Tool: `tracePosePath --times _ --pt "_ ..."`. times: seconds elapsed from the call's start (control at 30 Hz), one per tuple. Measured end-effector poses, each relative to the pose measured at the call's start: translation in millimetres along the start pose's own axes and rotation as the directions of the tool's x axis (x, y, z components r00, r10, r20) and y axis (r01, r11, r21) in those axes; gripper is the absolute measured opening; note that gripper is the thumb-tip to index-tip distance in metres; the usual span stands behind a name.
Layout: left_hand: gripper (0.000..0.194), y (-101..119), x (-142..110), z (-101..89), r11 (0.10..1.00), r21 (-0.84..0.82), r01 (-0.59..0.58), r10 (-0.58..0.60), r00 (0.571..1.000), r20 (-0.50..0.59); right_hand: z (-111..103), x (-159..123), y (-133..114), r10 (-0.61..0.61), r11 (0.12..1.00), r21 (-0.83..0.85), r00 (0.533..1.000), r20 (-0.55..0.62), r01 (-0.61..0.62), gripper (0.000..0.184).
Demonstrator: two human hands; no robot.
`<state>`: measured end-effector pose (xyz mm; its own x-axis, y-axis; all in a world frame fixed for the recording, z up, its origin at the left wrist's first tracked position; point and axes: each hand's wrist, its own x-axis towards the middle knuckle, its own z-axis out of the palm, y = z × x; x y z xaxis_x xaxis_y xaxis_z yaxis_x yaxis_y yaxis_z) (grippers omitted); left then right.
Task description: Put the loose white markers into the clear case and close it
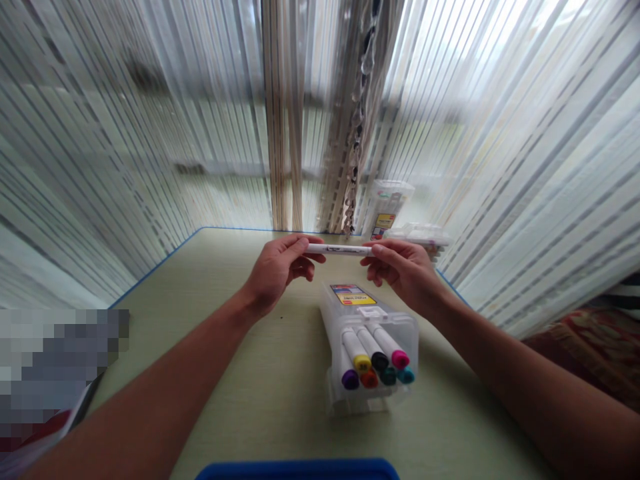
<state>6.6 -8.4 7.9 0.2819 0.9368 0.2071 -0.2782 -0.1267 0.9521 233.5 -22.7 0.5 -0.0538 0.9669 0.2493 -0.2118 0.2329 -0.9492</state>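
Note:
A white marker pen (345, 250) with small dark print along its barrel lies level between my two hands, above the table. My left hand (290, 263) pinches its left end, and my right hand (397, 263) pinches the right end. The fingers cover both ends, so the cap colour is hidden. Below my hands a clear plastic marker case (330, 327) rests on the table with its open end toward me. Inside it several white markers (377, 343) show coloured ends: yellow, black, pink, purple, orange and shades of green-blue. A yellow and blue label (353, 295) is on the case's top.
The pale green table (240, 407) has a blue edge. Behind my right hand stand an upright clear case (393, 200) and another clear box (420, 233). String curtains (225, 120) hang around the table. A blue object (300, 470) shows at the near edge.

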Motion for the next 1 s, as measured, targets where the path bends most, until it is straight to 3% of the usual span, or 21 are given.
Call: tracePosePath --times 1.0 --pt "0.022 -0.3 0.8 -0.8 1.0 0.008 0.003 -0.004 1.0 0.007 -0.8 0.1 0.8 -0.003 1.0 -0.001 1.0 0.007 0.003 0.026"
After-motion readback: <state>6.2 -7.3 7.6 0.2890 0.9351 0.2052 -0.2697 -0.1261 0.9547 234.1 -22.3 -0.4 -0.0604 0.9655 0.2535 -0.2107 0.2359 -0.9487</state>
